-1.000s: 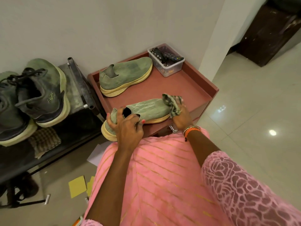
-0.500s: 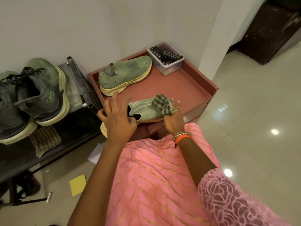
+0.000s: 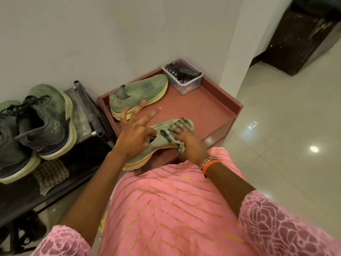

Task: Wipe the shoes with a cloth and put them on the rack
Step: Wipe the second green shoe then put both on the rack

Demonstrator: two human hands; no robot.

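A green slip-on shoe (image 3: 162, 146) with a cream sole lies on the front edge of the reddish-brown stand (image 3: 208, 109). My right hand (image 3: 191, 143) grips a checked cloth (image 3: 171, 133) and presses it on the shoe's upper. My left hand (image 3: 134, 130) hovers over the shoe's heel with fingers spread, holding nothing. The second green shoe (image 3: 140, 95) lies at the back of the stand. The dark metal rack (image 3: 86, 111) stands to the left.
Two dark sneakers (image 3: 44, 124) and a folded checked cloth (image 3: 49, 174) sit on the rack. A clear plastic box (image 3: 184, 78) with remotes stands in the stand's back corner. White wall behind, tiled floor to the right, a dark cabinet (image 3: 302, 36) far right.
My left hand let go of the shoe's heel and lifted with fingers spread. My right hand moved the cloth from the toe back along the upper.
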